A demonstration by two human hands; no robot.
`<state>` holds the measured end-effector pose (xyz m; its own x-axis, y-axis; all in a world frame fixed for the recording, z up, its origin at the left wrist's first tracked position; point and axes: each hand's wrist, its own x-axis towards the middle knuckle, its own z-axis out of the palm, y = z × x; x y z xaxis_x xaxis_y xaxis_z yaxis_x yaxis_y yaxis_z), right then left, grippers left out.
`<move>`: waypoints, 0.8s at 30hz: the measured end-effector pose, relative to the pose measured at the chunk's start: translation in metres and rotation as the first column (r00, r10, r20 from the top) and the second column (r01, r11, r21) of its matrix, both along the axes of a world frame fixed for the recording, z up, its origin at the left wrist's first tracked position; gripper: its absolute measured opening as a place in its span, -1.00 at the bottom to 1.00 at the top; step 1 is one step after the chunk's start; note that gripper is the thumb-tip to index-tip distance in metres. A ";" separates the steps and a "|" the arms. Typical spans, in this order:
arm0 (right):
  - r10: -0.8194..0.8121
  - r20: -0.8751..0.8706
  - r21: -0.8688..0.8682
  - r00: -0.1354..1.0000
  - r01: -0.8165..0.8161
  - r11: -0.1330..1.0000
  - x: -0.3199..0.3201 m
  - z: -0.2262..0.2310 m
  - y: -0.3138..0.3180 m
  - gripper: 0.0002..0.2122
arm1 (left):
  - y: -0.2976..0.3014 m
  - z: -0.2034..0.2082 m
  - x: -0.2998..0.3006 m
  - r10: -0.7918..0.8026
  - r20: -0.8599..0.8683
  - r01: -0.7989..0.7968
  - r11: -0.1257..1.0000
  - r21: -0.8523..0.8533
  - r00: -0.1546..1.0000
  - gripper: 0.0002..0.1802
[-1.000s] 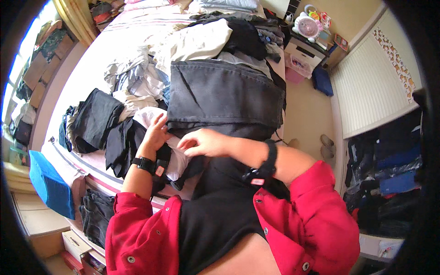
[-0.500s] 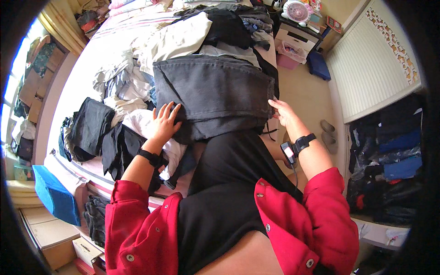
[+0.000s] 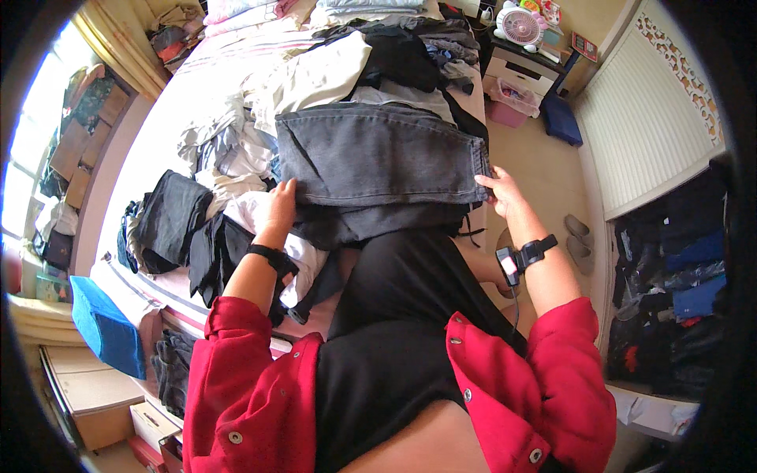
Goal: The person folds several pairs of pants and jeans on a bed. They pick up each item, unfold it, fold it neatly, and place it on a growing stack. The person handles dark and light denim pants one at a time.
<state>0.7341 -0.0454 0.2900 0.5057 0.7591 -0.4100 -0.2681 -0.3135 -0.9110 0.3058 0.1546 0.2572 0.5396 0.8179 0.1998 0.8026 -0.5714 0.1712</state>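
Observation:
Dark grey denim jeans (image 3: 378, 154), folded lengthwise into a long flat shape, lie across my lap and the bed edge. My left hand (image 3: 282, 206) grips their near left corner, its fingers partly hidden by the fold. At the right end, my right hand (image 3: 502, 191) pinches the stitched edge, thumb on top. Under the jeans' near side shows more dark cloth (image 3: 371, 225). Beside my left forearm lie a rumpled white garment (image 3: 303, 264) and a black one (image 3: 217, 256).
The bed (image 3: 169, 110) bears a heap of clothes, with a cream garment (image 3: 323, 75) and black clothing (image 3: 402, 59) behind the jeans. A blue cushion-like block (image 3: 106, 327) stands at left. Right are slippers (image 3: 578, 236), a pink bin (image 3: 506, 114), and a fan (image 3: 522, 27).
My left hand has gone from lying spread on the cloth to gripping the jeans' near left corner. The near edge now lies straighter; my right hand keeps its hold.

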 end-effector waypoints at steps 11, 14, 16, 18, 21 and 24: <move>0.014 0.278 -0.044 0.960 -0.002 0.999 -0.010 -0.033 -0.001 -0.77 | -0.029 0.024 -0.014 0.010 -0.094 0.001 0.993 0.115 0.996 -0.26; 0.151 0.277 -0.199 0.949 -0.097 0.975 -0.028 -0.031 0.001 -0.56 | -0.044 0.027 0.000 -0.047 -0.048 0.053 0.988 0.146 0.998 -0.27; 0.297 0.240 -0.062 0.924 -0.291 0.955 -0.033 -0.024 0.001 -0.52 | -0.057 0.031 0.013 -0.112 -0.015 0.113 0.975 0.191 0.994 -0.31; 0.144 0.255 -0.106 0.956 -0.120 0.987 -0.032 -0.018 0.004 -0.51 | -0.071 0.039 0.025 -0.224 0.069 0.195 0.936 0.293 0.972 -0.37; -0.031 0.344 -0.024 0.939 0.041 0.999 -0.020 -0.016 0.008 -0.50 | -0.092 0.050 0.042 -0.404 0.147 0.337 0.877 0.342 0.903 -0.51; -0.061 0.470 0.128 0.880 0.000 0.992 -0.005 -0.023 0.005 -0.64 | -0.111 0.058 0.056 -0.554 0.146 0.480 0.804 0.351 0.820 -0.61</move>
<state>0.7293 -0.0400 0.2667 0.6397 0.7683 -0.0227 0.1960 -0.1917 -0.9617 0.3614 0.0432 0.3149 0.7727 0.3151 0.5510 0.3302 -0.9409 0.0750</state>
